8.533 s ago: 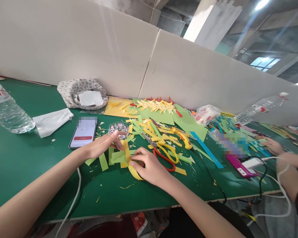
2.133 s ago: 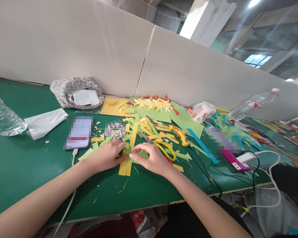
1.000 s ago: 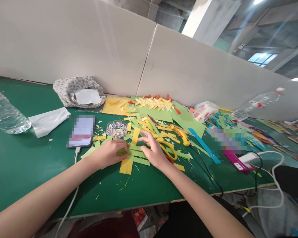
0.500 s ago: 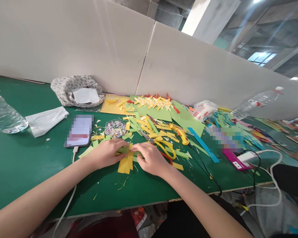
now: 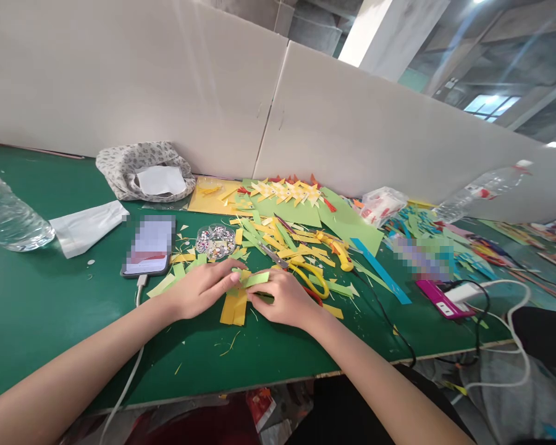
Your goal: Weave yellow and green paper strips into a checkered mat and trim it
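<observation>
My left hand [image 5: 202,289] is closed on woven paper strips, its thumb and fingers pressed over their upper part. Yellow paper strips [image 5: 233,308] lie side by side on the green table, their lower ends fanning toward me. A light green paper strip [image 5: 258,279] crosses over them and its right end is pinched in my right hand [image 5: 285,300], whose fingers are curled. Part of the weave is hidden under my fingers. Just beyond my right hand lie scissors with yellow handles [image 5: 322,279].
Loose paper scraps [image 5: 278,235] and a round case of small beads or eyes [image 5: 215,241] lie beyond my hands. A yellow glue gun [image 5: 340,252] rests to the right, its black cord running forward. At left are a charging phone [image 5: 149,244] and a water bottle [image 5: 13,213].
The green strip's right end has come up over the yellow strips and now shows between my hands. My left thumb has shifted onto the strips; both hands stay in nearly the same place.
</observation>
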The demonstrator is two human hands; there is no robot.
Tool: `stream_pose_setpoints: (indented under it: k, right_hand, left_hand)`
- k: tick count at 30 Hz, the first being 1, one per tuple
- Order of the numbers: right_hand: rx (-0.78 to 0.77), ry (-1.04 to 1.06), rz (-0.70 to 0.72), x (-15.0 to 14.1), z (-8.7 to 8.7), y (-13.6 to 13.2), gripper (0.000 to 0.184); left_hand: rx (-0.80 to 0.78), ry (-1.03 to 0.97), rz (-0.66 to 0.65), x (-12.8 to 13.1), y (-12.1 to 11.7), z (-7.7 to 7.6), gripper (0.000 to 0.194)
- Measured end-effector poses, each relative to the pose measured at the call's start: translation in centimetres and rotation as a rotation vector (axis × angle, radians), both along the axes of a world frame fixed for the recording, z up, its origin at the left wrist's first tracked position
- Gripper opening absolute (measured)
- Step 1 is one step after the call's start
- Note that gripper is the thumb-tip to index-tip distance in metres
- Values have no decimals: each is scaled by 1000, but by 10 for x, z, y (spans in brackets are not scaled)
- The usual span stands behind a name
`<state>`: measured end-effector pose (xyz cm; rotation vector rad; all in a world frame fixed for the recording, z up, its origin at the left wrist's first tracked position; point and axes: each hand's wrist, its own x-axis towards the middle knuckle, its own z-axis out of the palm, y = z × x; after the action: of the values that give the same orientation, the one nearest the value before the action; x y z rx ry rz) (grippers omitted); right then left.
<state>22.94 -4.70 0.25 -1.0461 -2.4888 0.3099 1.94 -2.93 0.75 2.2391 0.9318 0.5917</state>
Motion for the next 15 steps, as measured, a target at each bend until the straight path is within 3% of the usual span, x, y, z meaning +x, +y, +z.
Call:
stream_pose_setpoints:
  k: [5, 9, 11, 15]
  right_hand:
    - [-61, 119, -31, 13, 7, 6, 14]
    - [-67, 259, -298, 16, 12, 14, 18]
    - [-91, 206, -365, 12, 9, 16, 24]
    - [-76, -41, -328, 1, -4, 20, 28]
  left_hand:
    - [217, 153, -81, 3, 1, -4, 30]
    - [295, 160, -96, 5, 1, -7, 24]
    - [318, 150, -90, 6, 1, -9, 22]
    - [322, 171, -89, 4, 2, -11, 23]
